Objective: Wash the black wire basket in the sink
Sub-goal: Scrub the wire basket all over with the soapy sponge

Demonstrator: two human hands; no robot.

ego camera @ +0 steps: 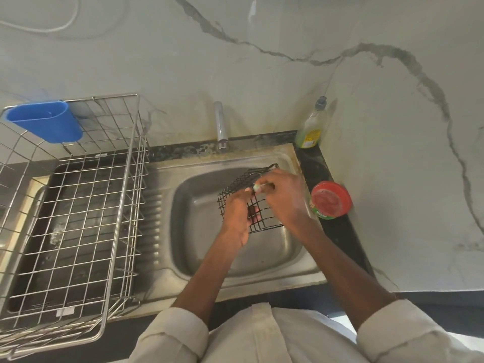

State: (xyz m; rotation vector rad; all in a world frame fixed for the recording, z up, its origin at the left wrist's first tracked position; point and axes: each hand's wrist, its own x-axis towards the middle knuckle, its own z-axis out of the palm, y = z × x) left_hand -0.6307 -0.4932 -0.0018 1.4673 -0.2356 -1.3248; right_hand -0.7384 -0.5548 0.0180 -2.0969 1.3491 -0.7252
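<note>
Black wire basket [242, 184] hangs tilted over the steel sink [207, 258], toward the bowl's 2 o'clock corner, held up off the bottom between both hands. Its open grid faces the camera, with one rim pointing up toward the tap [220, 124] at 12 o'clock and the lower corner dipping toward the middle of the bowl.

The left hand [237, 216] grips the basket from its 7 o'clock side: the fingers are curled through and around the wires, and fingertips show through the mesh on the inner side. The right hand [284, 199] comes in from 4 o'clock and lies over the basket's upper right part. Its fingers are bent and pinch a small pale green scrubber [258, 187] against the wires near the top rim; motion blur hides how tightly they close.

At 9 o'clock of the sink, a steel dish rack [78, 218] stands on the drainboard, with a blue plastic cup holder [47, 121] hooked on its far left corner. At 1 o'clock, on the dark counter edge, stands a bottle of green dish liquid [310, 127] with a grey cap. At 3 o'clock, just beside the right wrist, sits a round tub with a red lid [330, 199]. Pale sleeves [172, 334] cover both forearms at 6 o'clock.
</note>
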